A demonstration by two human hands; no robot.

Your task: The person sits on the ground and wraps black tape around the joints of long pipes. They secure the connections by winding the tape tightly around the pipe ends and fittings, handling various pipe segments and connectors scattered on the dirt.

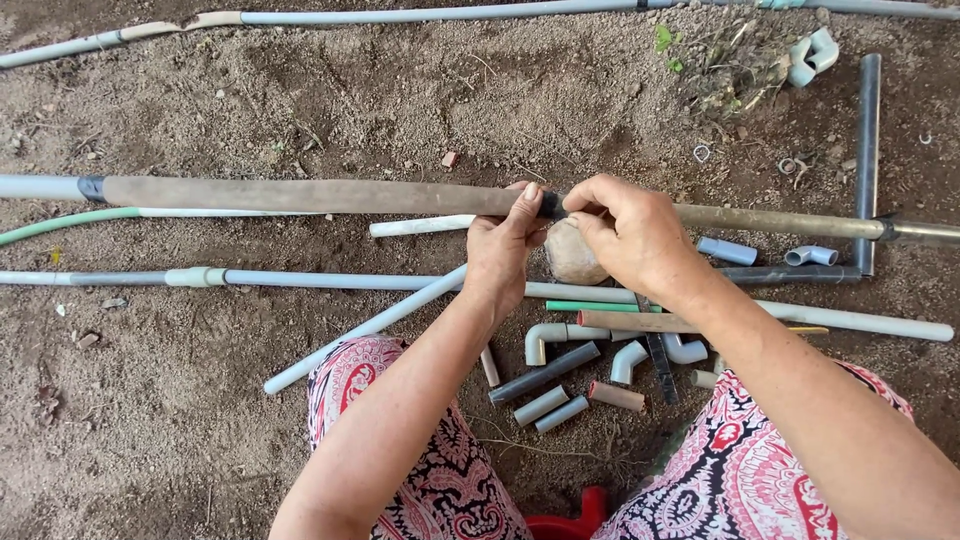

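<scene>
where hands [560, 225] meet, muddy pipe [300, 195]

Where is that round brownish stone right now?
In the head view, the round stone sits just right of centre, tucked between the left hand and the right hand, directly below the long muddy pipe they grip.

Both hands [560, 235] grip the long pipe [300, 195]; short pipe pieces [560, 385] lie nearer, between the knees.

Matt, mud-dulled plastic pipe [300, 195], smooth grey plastic elbows [545, 340], rough dry soil [180, 420], patterned cloth trousers [440, 490]
</scene>
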